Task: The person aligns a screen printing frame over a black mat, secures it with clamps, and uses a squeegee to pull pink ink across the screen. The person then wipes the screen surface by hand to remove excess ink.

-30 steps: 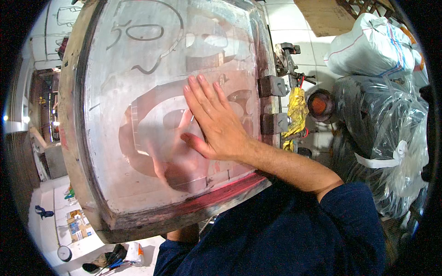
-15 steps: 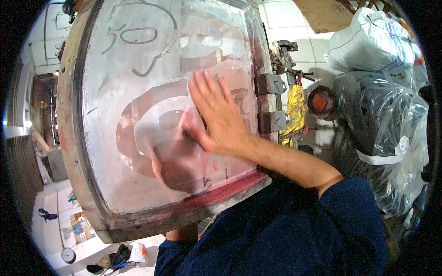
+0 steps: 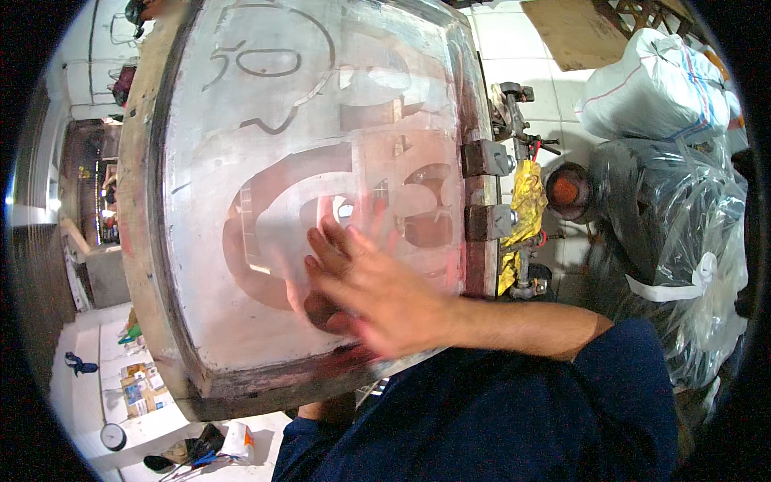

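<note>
A screen-printing frame [image 3: 189, 394] with a wooden rim stands tilted in front of me. Its pale mesh [image 3: 209, 321] carries a large curved letter-like stencil shape [image 3: 249, 205] and a dark outline drawing. My right hand [image 3: 377, 297] lies over the lower middle of the mesh, fingers stretched and slightly bent, blurred by motion, with nothing seen in it. The left forearm [image 3: 325, 408] passes beneath the lower rim. Behind the mesh, my left hand [image 3: 373, 218] shows only as a smeared pinkish shape, largely covered by the right one.
Hinge clamps [image 3: 487, 222] hold the frame's right side, beside a crumpled yellow cloth [image 3: 526, 201]. Farther right are a dark round container [image 3: 568, 191], a clear plastic-wrapped bundle [image 3: 658, 217] and a white sack [image 3: 654, 88]. Small items and a gauge [image 3: 113, 436] lie at lower left.
My right hand has moved down and a little left over the mesh, its fingers now less straight. The whole view has shifted slightly, with the frame further right.
</note>
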A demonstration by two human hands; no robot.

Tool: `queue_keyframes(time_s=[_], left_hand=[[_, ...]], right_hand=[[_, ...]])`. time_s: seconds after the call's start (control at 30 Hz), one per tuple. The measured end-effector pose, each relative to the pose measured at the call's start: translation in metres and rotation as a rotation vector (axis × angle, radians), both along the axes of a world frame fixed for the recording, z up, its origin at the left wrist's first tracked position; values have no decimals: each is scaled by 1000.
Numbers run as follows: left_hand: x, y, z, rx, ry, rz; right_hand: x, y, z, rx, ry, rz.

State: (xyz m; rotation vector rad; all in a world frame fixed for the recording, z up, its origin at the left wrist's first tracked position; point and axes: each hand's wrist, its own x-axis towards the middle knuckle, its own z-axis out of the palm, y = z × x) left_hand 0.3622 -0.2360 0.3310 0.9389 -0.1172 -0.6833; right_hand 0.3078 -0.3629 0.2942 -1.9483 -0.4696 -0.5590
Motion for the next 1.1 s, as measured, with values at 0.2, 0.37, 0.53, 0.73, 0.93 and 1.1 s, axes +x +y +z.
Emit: queue_keyframes(time_s=[0.2,0.37,0.53,0.73,0.93,1.1], left_hand=[[-4,4,-15,-368,-99,-122],[-22,2,3,-126,69,205],[-30,9,26,297,15,315],[-23,0,19,-26,27,167],[-28,9,25,-27,35,250],[-30,17,31,-26,26,261]], right_hand=[[11,-47,-50,-42,-72,-392],[49,-35,-8,275,67,-502],[59,-34,6,195,78,-412],[51,-52,-14,309,171,-373],[47,-7,27,76,-112,-489],[20,9,39,-34,-100,13]])
